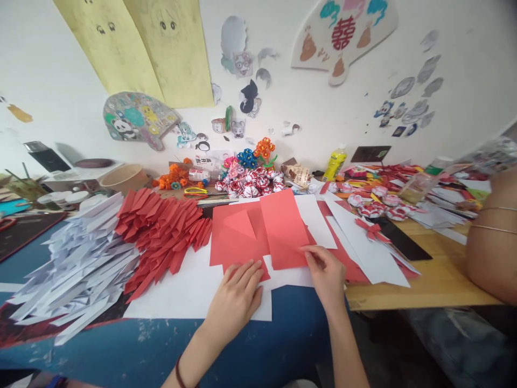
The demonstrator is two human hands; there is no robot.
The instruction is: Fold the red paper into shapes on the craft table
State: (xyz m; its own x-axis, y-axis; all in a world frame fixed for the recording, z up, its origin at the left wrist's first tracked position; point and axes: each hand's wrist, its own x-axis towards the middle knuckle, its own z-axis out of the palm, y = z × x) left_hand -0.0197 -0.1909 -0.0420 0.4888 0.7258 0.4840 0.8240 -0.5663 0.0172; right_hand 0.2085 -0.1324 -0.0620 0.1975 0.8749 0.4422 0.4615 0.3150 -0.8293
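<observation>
My right hand (325, 272) pinches the lower right edge of a red paper sheet (284, 229) between thumb and fingers. Beside it on the left, my left hand (238, 291) lies with its fingers over the lower edge of other red paper (232, 245). White sheets (173, 293) spread beneath the red paper. To the left are a heap of folded red paper pieces (161, 231) and a larger heap of folded white pieces (84, 264).
Paper flowers (254, 182), yellow-handled scissors (195, 191), a bowl (124, 178) and a yellow bottle (335, 164) line the back. A black phone (404, 240) lies on the right among papers. Another person's arm (493, 242) is at the far right.
</observation>
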